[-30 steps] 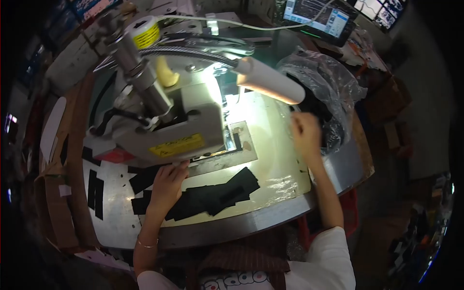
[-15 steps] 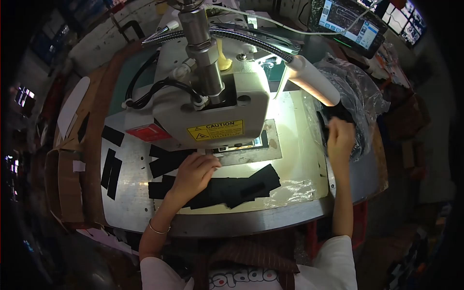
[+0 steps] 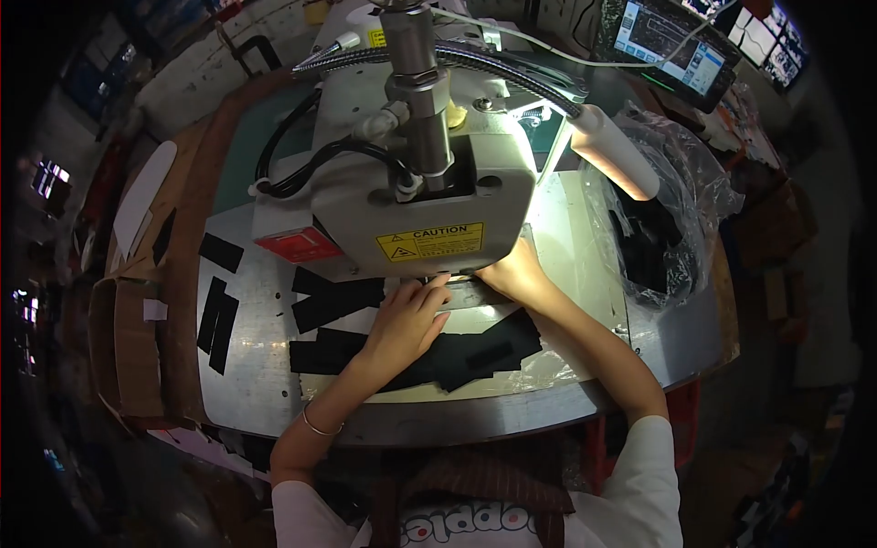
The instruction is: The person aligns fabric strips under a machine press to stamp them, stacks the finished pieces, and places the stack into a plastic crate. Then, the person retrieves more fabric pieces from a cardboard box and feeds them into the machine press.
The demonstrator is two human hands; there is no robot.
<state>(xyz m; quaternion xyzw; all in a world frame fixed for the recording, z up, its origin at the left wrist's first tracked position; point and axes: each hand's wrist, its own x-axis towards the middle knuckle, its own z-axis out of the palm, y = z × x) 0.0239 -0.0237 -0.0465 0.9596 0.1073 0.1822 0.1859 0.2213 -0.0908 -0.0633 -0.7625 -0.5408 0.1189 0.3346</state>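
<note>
My left hand (image 3: pixel 410 316) lies at the front of the machine's work spot, fingers stretched and thumb apart, with its fingertips by the metal plate (image 3: pixel 475 296) under the machine head (image 3: pixel 411 219). From the right, my right hand (image 3: pixel 514 269) reaches in under the head's edge; its fingertips are hidden, so I cannot see what they hold. Several black fabric-like strips (image 3: pixel 498 354) lie overlapping in front of both hands. More black strips (image 3: pixel 336 301) rest just left of my left hand.
A clear plastic bag (image 3: pixel 703 196) with black pieces stands at the right under a white lamp (image 3: pixel 614 155). Loose black strips (image 3: pixel 217 326) lie on the left of the metal table (image 3: pixel 260 379). A cardboard box (image 3: pixel 137 352) flanks the table; a screen (image 3: pixel 671 50) is behind.
My right hand has left the plastic bag and moved left to beneath the machine head. My left hand's fingers have straightened toward the plate. The view has shifted slightly.
</note>
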